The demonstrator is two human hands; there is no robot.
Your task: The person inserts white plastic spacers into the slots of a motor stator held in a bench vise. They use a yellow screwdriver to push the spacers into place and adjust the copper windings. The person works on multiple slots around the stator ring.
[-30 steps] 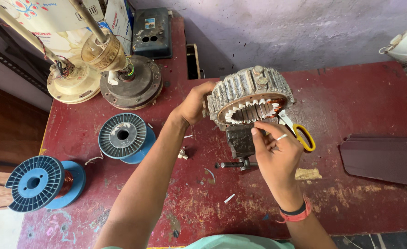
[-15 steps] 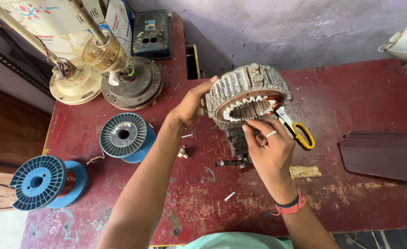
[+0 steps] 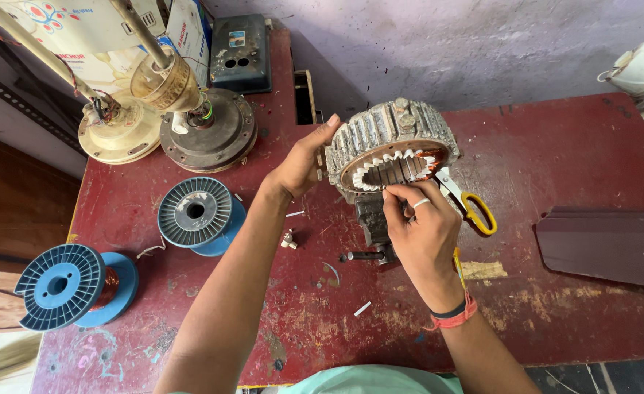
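both hands have stayed on the stator, with hardly a shift since a second ago.

left hand closes around the ribbed outer shell of the stator, steadying it tilted over a small vise near the middle of the red worktop, so the bore faces up; right hand pinches at the white slot liners on its near rim (fingertips closed together). yellow-handled scissors lie just beside it, and two blue wire spools sit toward the left edge.

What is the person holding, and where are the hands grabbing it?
The left hand grips the ribbed metal motor stator by its outer left edge. The right hand pinches at the white slot liners on its lower inner rim.
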